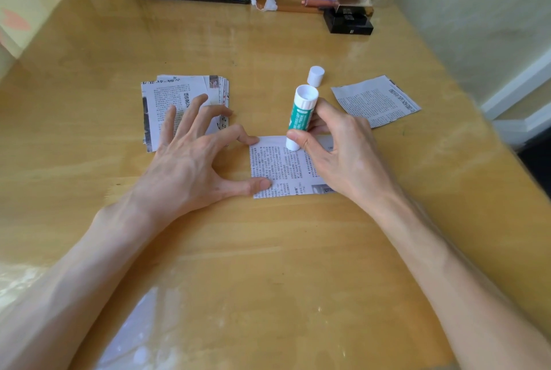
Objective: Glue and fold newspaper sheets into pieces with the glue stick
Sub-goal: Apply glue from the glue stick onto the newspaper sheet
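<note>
Here the right hand (pixel 337 149) pinches the glue stick (pixel 299 117) on the newspaper sheet (pixel 283 167); the left hand (pixel 190 158), fingers (pixel 244 138) spread, pins only its left edge, so the sheet may wrinkle.

bright daylight | glare on table (pixel 268 295) | soft shadows | edges warped, blurred
</note>
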A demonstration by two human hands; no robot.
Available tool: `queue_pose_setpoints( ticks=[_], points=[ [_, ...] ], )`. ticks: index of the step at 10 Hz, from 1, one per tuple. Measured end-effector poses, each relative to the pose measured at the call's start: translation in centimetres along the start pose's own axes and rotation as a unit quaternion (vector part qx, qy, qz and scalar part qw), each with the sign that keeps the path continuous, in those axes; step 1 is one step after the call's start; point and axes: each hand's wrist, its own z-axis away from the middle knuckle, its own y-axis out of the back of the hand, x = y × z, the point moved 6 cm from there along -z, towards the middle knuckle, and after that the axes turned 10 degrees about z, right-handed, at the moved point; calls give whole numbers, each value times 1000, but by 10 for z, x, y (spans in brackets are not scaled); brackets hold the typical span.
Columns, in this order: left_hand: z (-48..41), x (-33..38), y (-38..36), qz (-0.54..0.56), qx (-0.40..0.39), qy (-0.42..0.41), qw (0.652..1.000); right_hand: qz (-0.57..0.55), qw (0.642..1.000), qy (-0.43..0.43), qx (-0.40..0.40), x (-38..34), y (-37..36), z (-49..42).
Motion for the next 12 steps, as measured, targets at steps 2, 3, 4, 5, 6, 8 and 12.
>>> queue_pose_setpoints(
  ticks=[2,3,4,5,6,8,12],
  points=[
    [0,-1,0,6,-2,-6,1000,2,1000,-26,-2,9,10,1],
    [0,-1,0,9,0,-11,1000,11,999,-39,-3,14,14,2],
    [0,-1,0,11,1,-11,1000,22,998,-51,1,21,18,4],
    [0,0,0,14,1,-11,1000,17,998,-61,2,27,22,6],
    [0,0,-1,16,1,-13,1000,5,998,-69,2,31,25,8],
    [0,0,-1,21,3,-10,1000,18,996,-88,9,39,31,11],
    [0,-1,-1,22,0,-9,1000,19,995,-86,42,45,36,16]
  ],
)
